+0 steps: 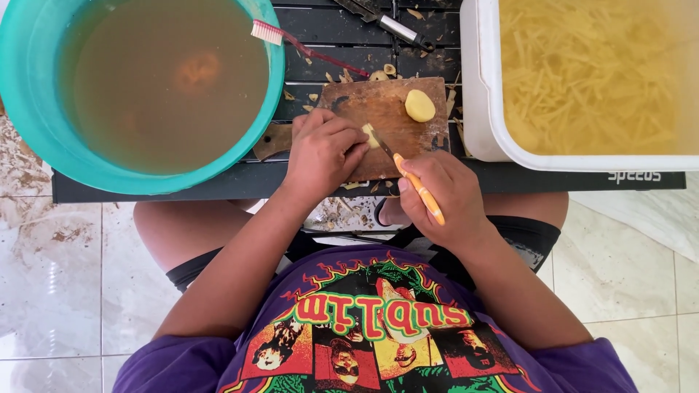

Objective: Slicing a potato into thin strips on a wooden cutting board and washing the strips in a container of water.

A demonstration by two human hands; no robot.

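Orange-handled knife [416, 185], gripped by the right hand [444, 196], is slicing a potato piece [370, 135] that the left hand [320, 154] is pinning at the cutting board's [386, 116] near edge. Half a potato [419, 105] is waiting uncut; the white tub [480, 109] is already holding many strips.

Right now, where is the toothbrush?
In the head view, the toothbrush lies upper left, bristle end on the teal basin's rim, handle stretching toward the wooden cutting board.

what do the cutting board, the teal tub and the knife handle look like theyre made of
Cutting board: looks like wood, brown with visible grain, worn and stained matte.
Teal tub: probably plastic, with a smooth, evenly coloured, slightly glossy rim.
Knife handle, in the right hand: seems to be plastic, bright orange and smooth; the blade looks like dark metal.
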